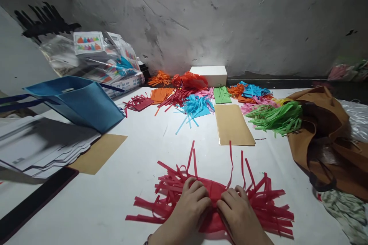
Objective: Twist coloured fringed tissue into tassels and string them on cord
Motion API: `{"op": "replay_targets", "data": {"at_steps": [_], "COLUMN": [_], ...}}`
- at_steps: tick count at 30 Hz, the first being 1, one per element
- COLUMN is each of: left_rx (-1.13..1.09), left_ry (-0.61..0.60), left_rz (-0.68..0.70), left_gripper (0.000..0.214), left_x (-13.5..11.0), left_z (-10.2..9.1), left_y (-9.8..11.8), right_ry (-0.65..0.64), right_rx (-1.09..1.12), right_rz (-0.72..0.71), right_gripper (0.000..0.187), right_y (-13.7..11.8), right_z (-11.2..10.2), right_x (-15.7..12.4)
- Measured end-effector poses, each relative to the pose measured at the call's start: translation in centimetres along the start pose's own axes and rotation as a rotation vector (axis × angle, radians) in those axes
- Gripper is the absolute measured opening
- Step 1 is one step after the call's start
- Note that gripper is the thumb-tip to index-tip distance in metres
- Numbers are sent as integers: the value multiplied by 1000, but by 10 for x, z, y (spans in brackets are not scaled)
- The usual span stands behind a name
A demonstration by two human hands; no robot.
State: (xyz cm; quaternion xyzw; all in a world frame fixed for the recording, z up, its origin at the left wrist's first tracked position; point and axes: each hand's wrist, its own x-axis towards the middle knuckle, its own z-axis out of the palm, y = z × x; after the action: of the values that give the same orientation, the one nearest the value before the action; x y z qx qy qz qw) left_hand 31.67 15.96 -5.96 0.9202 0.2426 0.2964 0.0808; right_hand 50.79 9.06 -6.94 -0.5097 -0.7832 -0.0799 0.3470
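Observation:
Red fringed tissue paper (pixel 211 188), a tassel sheet with cut strips fanning out on both sides, lies spread on the white table in front of me. My left hand (pixel 193 201) rests on its middle with the fingers curled and pressed together on the paper. Close beside it, my right hand (pixel 236 208) has its fingers bent the same way on the right part of the plain middle band. Both thumbs are mostly hidden behind the fingers. Several thin strips stick up beyond my hands, towards the wall.
A brown card sheet (pixel 234 124) lies ahead, before coloured tassels such as blue (pixel 197 105) and green (pixel 276 116). A white box (pixel 209 74) stands by the wall. At left are a blue bag (pixel 83 101) and white boards (pixel 43 141); at right, a brown bag (pixel 324 134).

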Motion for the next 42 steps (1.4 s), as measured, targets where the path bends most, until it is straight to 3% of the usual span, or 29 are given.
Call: {"op": "replay_targets", "data": {"at_steps": [3, 8, 13, 17, 19, 22, 25, 33, 37, 42], "left_rx": [-26, -21, 94, 109, 78, 34, 1, -5, -70, -183], "left_ry": [-22, -79, -157, -144, -109, -79, -62, -31, -38, -113], "left_rz": [-36, -79, -216, -273, -242, -130, -56, 38, 3, -153], "left_gripper": [17, 15, 13, 11, 16, 21, 17, 16, 19, 14], "left_x": [0, 3, 9, 10, 9, 8, 8, 7, 7, 7], "left_z": [-3, -11, -11, -4, -1, 1, -3, -2, -1, -7], "left_y": [-2, 2, 13, 12, 9, 4, 1, -3, -2, 2], "right_ry": [-5, -89, -49, -36, -5, 24, 14, -38, -47, -60], "right_rx": [-5, 31, -83, -132, -100, -6, 14, 115, -5, -133], "right_rz": [19, 171, 302, 365, 317, 122, 9, 125, 21, -6], "right_gripper": [23, 21, 20, 16, 19, 22, 23, 16, 22, 27], "right_y": [7, 13, 10, 8, 7, 4, 1, 1, -1, 5], "right_z": [-5, -19, -14, -12, -12, -9, -5, -2, 6, 6], "right_x": [-6, -13, -11, -8, -6, -3, 3, 5, 3, -4]}}
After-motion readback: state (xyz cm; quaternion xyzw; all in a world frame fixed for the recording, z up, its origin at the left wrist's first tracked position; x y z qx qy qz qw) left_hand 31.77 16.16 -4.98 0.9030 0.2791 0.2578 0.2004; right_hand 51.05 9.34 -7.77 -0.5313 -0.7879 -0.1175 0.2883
